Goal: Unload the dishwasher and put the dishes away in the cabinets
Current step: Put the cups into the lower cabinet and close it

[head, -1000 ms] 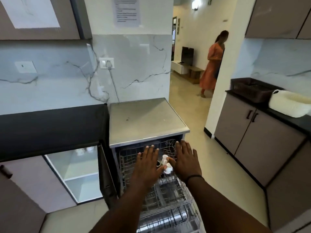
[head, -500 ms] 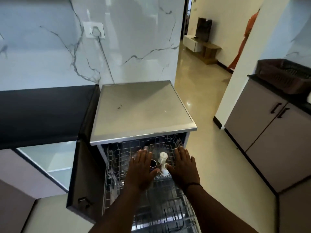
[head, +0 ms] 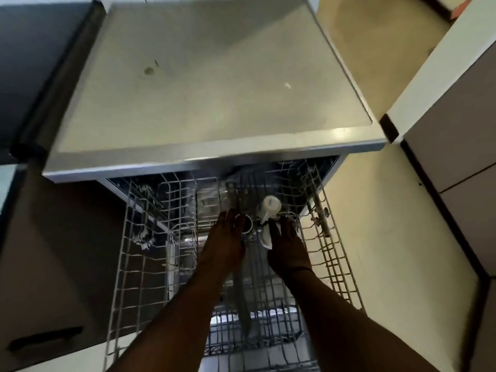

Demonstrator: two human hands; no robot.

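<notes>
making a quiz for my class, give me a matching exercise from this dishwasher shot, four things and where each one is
Things:
1. left hand
2. right hand
3. white jug
4. steel top

Places:
A. above the open rack, at the far side
B. at the dark cup in the rack
C. lying in the rack, beyond the right fingertips
D. at the white piece just below the jug

Pairs: 1-B, 2-D, 3-C, 4-A

Upper rack (head: 128, 264) pulled out under steel top (head: 209, 84). Left hand (head: 224, 245) laid flat beside dark cup (head: 246, 224); right hand (head: 288, 248) flat against white cup (head: 271, 208). Image blurred.
</notes>
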